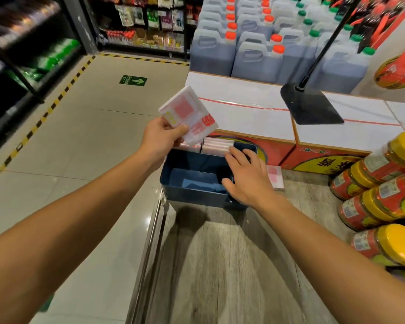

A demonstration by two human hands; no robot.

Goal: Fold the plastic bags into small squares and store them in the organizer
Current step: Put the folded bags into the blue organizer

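Your left hand (160, 136) is pinching a folded plastic bag (188, 115), thumb lying across its near face and fingers curled behind it, and you are holding it up in the air just above the far left corner of the organizer (197, 183). The bag is looking like a flat, thick square: white, semi-translucent film in many layers, with pale pink blocks showing through, a few small yellow marks near your thumb, and bolder red print at its lower right corner. It is tilting, one corner pointing up and away from you.

Your right hand (246, 176) is resting open on the organizer's right side, fingers spread and relaxed, fingertips reaching toward the stored folded bags (216, 145) standing on edge in the far compartment. The organizer is a dark blue plastic bin with dividers; its near compartment is holding what seems to be a flat blue sheet, though the shadow is making that hard to tell.

One more folded bag (275, 177) is lying flat on the wood-grain counter (220, 265), just right of the organizer. Beyond it, white-topped cartons (243, 108) are carrying a black stand base (310, 105). Yellow-lidded jars (384, 183) are stacking at your right.
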